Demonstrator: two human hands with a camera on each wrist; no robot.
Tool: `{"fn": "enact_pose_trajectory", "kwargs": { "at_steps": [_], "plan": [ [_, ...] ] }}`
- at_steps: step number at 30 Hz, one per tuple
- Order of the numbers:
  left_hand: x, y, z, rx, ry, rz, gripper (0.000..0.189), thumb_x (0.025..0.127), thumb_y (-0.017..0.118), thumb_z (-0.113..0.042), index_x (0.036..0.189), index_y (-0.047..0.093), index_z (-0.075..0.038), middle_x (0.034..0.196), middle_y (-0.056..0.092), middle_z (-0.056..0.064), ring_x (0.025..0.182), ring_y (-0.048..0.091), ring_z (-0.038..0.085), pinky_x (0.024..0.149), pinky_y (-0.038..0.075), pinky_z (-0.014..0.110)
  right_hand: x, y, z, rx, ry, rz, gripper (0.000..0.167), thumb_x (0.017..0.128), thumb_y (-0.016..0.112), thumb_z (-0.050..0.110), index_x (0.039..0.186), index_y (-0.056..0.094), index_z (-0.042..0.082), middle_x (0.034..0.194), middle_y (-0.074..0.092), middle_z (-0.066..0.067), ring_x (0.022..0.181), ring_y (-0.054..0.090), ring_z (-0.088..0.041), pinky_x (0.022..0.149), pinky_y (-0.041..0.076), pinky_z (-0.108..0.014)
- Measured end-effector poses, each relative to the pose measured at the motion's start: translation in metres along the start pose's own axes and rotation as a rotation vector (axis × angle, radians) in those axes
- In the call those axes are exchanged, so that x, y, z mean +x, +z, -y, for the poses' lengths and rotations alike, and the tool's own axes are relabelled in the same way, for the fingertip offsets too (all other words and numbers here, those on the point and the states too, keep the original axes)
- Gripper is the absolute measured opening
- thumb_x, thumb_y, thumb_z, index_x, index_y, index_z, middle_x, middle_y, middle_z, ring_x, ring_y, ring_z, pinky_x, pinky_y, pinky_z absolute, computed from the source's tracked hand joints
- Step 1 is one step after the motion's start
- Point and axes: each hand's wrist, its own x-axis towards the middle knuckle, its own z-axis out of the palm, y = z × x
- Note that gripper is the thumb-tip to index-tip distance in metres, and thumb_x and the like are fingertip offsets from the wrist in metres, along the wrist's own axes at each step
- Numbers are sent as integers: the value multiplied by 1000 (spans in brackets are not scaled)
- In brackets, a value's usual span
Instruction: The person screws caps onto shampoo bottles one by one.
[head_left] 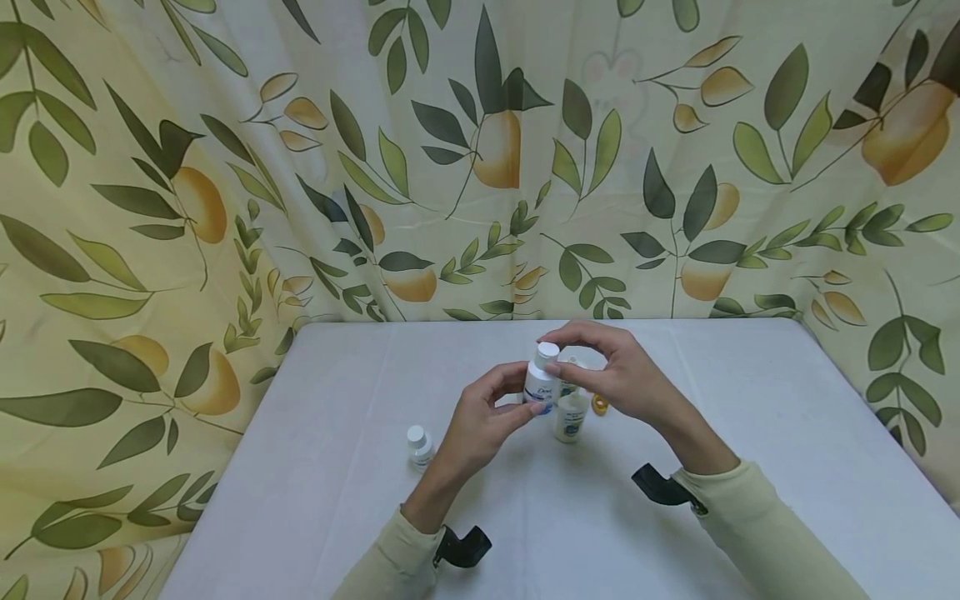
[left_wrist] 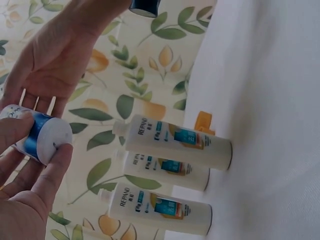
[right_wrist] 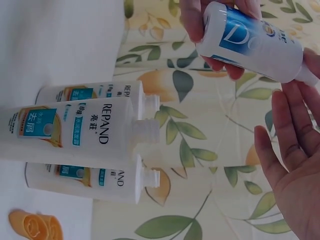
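Blue-and-white bottle [head_left: 541, 387] held up!
Left hand [head_left: 480, 423] gripped low, right hand [head_left: 628, 375] pinched the cap [head_left: 547, 354]; REPAND bottle [head_left: 571, 419] at five o'clock.

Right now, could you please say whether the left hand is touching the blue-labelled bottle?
Touching: the left wrist view shows the left hand gripping the blue-labelled bottle, one fingertip against its base.

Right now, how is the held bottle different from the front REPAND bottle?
The held bottle is in the left hand, off the table; the front REPAND bottle stands on it. The held bottle wears a white cap; the REPAND bottle has an uncapped neck. Both show much white.
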Motion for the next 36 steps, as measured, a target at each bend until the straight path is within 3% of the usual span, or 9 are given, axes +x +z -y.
{"fn": "enact_pose_trajectory", "kwargs": {
  "at_steps": [4, 8, 14, 21, 24, 28, 36],
  "plan": [
    [0, 1, 0, -1, 11, 1, 51, 92, 77, -12, 139, 59, -16, 132, 62, 3, 117, 62, 21, 95, 57, 28, -1, 0, 0, 8, 38, -4, 29, 91, 77, 12, 119, 71, 18, 121, 68, 3, 119, 61, -20, 110, 42, -63],
    [0, 0, -1, 11, 9, 1, 51, 92, 77, -14, 139, 58, -16, 131, 62, 3, 116, 63, 21, 95, 57, 28, -1, -2, 0, 10, 52, 25, 34, 95, 73, 13, 129, 68, 15, 130, 67, -2, 127, 59, -24, 112, 41, -62],
    [1, -2, -2, 30, 21, 26, 52, 92, 76, -15, 140, 57, -15, 133, 63, 2, 116, 62, 19, 99, 55, 28, -1, -3, 1, 20, 38, 51, 38, 98, 69, 13, 136, 64, 15, 133, 67, 0, 133, 55, -17, 113, 42, -56],
    [1, 0, -2, -14, 26, 16, 51, 92, 76, -11, 139, 57, -14, 131, 62, 5, 116, 63, 21, 95, 57, 29, 0, 0, 2, 38, 11, 31, 40, 95, 71, 8, 134, 65, 13, 134, 63, 0, 125, 58, -13, 113, 43, -26],
    [1, 1, -3, -9, 24, 9, 50, 91, 77, -10, 138, 58, -14, 130, 62, 5, 116, 63, 20, 94, 58, 28, 0, 1, 2, 50, 20, 32, 36, 94, 74, 10, 129, 68, 15, 129, 63, 2, 121, 60, -14, 109, 44, -21],
    [0, 0, -4, 6, 15, 17, 51, 91, 77, -11, 138, 58, -16, 130, 62, 3, 116, 63, 20, 94, 58, 28, 0, -1, 3, 31, 38, 59, 32, 94, 74, 12, 125, 69, 20, 125, 64, 5, 119, 60, -13, 109, 47, -27],
    [0, -5, -4, -3, 33, 50, 52, 91, 77, -9, 139, 57, -16, 132, 62, 3, 117, 63, 21, 95, 58, 29, 0, -5, 6, 72, 55, 103, 30, 96, 71, 11, 126, 68, 17, 127, 68, 2, 128, 58, -22, 113, 39, -62]
  ]
}}
